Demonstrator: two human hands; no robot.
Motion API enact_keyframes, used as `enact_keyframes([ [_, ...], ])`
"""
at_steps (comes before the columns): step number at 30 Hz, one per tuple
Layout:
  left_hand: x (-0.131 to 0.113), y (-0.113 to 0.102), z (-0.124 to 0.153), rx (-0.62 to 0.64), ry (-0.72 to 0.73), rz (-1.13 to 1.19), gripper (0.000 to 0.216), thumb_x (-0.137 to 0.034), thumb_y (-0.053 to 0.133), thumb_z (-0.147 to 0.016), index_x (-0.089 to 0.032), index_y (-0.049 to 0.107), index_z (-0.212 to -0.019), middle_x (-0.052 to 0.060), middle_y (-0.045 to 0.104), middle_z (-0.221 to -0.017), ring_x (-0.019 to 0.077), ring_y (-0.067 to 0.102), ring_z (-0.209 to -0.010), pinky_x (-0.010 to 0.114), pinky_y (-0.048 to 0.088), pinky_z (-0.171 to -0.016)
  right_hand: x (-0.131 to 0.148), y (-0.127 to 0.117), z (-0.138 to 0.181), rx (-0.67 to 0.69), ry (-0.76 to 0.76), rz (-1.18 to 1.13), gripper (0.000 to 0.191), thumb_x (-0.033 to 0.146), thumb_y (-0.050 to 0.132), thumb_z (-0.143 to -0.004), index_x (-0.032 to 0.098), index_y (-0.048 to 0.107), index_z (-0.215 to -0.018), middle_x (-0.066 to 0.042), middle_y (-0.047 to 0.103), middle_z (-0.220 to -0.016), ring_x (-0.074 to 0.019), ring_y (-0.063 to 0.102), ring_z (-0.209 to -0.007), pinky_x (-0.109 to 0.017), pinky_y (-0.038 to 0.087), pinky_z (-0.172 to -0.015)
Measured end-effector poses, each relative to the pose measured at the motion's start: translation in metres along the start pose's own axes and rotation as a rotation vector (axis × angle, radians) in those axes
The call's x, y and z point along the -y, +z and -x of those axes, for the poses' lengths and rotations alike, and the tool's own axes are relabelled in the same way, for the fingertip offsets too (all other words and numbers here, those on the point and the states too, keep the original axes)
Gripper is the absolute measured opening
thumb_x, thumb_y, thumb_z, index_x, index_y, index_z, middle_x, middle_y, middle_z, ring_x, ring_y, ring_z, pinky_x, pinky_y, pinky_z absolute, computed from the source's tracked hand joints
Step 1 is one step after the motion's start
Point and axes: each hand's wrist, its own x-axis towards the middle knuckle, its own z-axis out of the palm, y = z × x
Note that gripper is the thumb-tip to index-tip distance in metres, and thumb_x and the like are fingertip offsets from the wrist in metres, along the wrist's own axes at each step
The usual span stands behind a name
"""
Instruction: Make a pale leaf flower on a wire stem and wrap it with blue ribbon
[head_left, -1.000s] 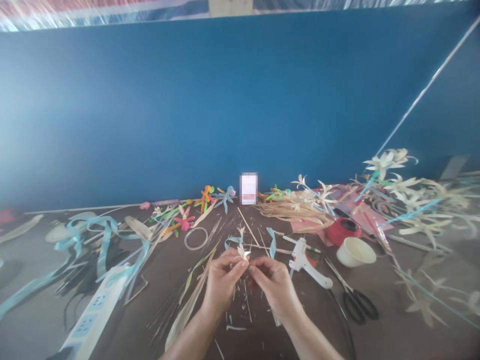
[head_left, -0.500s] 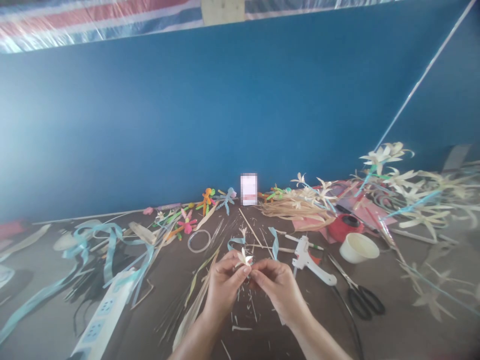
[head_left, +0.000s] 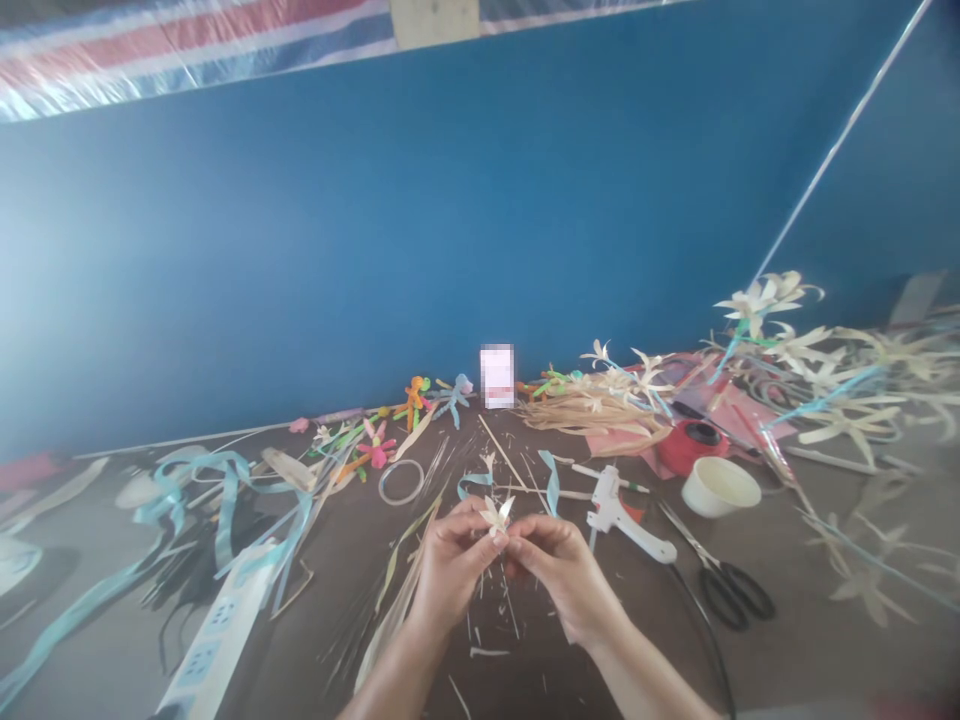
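A small cream flower with pointed petals (head_left: 498, 514) stands upright between my hands, over the middle of the dark table. My left hand (head_left: 455, 560) pinches it low down with thumb and forefinger. My right hand (head_left: 553, 565) meets it there, its thumb and fingertips pressed together at the flower's base. What exactly lies between the right fingertips is too small to make out. Just beyond the hands, a light blue ribbon piece (head_left: 475, 484) and another small pale flower (head_left: 489, 461) lie on the table. Thin scraps (head_left: 487, 652) are scattered beneath the hands.
To the right lie a white glue gun (head_left: 626, 520), black-handled scissors (head_left: 724, 580), a cream bowl (head_left: 721, 488), a red roll (head_left: 690, 447) and many pale flowers (head_left: 840, 400). Leftward are a power strip (head_left: 214, 630), blue ribbon (head_left: 225, 480) and a clear ring (head_left: 401, 482). A blue panel (head_left: 420, 220) rises behind.
My fingertips have come closer together at the flower's base, and the petals are turned slightly differently. The whole view has shifted a little; objects on the table lie as before.
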Motion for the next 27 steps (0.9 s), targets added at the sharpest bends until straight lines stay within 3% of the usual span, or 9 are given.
enact_keyframes([
  [14, -0.010, 0.005, 0.002, -0.001, 0.039, -0.210, 0.006, -0.015, 0.065, -0.070, -0.019, 0.067, -0.067, 0.000, 0.052, -0.071, 0.0100, 0.055, -0.060, 0.020, 0.045, -0.052, -0.002, -0.003, 0.002, -0.004, -0.005, -0.006, 0.012, 0.029, 0.074, -0.065, 0.018, 0.068, -0.067, 0.003, 0.060, -0.053, -0.0070, 0.050, -0.049, -0.017, 0.039, -0.049],
  [27, -0.011, 0.006, 0.003, -0.009, 0.096, -0.257, 0.007, -0.015, 0.065, -0.070, -0.020, 0.068, -0.067, -0.001, 0.054, -0.069, 0.0100, 0.055, -0.061, 0.020, 0.045, -0.054, -0.002, -0.003, 0.003, -0.007, -0.028, 0.035, 0.012, 0.029, 0.072, -0.066, 0.018, 0.068, -0.065, 0.003, 0.059, -0.053, -0.0072, 0.048, -0.049, -0.018, 0.038, -0.049],
])
